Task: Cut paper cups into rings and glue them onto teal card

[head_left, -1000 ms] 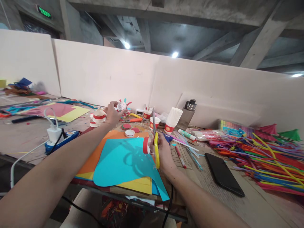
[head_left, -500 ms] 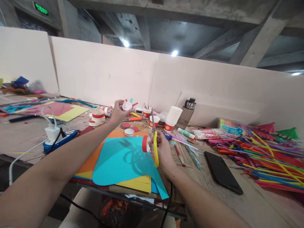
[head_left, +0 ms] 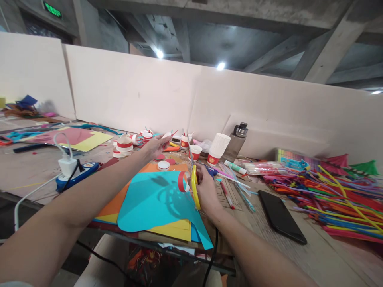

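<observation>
My left hand [head_left: 155, 145] reaches far over the table, fingers closed on a small cut paper-cup piece [head_left: 166, 135] with red strips fanning out, held low near the cup pieces at the back. My right hand [head_left: 205, 189] grips yellow-handled scissors [head_left: 194, 183] pointing up, together with a red-and-white ring cut from a cup [head_left: 182, 181]. Below both hands lies a turquoise paper sheet [head_left: 155, 203] on orange and yellow sheets.
Cut cup rings [head_left: 124, 144] sit at the left back, a stack of paper cups [head_left: 218, 148] and a water bottle [head_left: 236, 141] behind. A black phone [head_left: 281, 217] lies right, beside a heap of coloured straws [head_left: 335, 195]. A power strip with charger [head_left: 70, 169] lies left.
My left hand has lowered and turned the cup piece from upright facing me to a flatter, lower position. My right hand with scissors and ring has stayed nearly still.
</observation>
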Motion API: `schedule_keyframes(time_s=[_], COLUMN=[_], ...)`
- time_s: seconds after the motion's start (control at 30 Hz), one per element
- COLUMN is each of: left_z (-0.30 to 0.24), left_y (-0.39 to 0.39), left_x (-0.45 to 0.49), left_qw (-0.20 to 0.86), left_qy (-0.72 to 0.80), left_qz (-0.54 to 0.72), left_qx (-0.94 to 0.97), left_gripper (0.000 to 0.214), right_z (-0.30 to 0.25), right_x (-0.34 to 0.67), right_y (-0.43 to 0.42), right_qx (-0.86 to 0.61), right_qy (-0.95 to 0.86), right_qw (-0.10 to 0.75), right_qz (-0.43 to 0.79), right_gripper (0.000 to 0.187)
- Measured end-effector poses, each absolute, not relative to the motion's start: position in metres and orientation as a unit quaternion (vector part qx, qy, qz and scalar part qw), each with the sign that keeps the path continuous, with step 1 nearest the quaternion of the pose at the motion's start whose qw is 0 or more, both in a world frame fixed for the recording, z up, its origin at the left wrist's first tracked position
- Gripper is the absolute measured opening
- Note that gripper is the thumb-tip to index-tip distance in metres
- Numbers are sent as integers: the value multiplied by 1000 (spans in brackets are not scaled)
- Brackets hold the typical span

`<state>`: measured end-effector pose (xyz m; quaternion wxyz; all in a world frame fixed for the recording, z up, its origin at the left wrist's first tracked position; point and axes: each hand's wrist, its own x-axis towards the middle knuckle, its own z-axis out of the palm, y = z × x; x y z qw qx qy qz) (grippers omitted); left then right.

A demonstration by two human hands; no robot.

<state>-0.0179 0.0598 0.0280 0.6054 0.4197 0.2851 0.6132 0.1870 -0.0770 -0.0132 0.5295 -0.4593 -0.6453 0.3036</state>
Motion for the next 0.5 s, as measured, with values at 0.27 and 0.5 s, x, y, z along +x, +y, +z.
schedule_keyframes(time_s=[0.27,0.5], left_z=[22,23], left_y=[60,69], left_x=[-20,-29], left_qw=[572,600], left_qy=[331,363], left_qz=[603,586], left_qx=[446,405], left_gripper=[50,13], right_z=[-15,-17], right_x=[187,187], right_y=[-75,-74], right_qx=[-460,-455], right_qy=[-636,-635], right_qw=[539,544], right_qz=[307,307], right_gripper=[55,54])
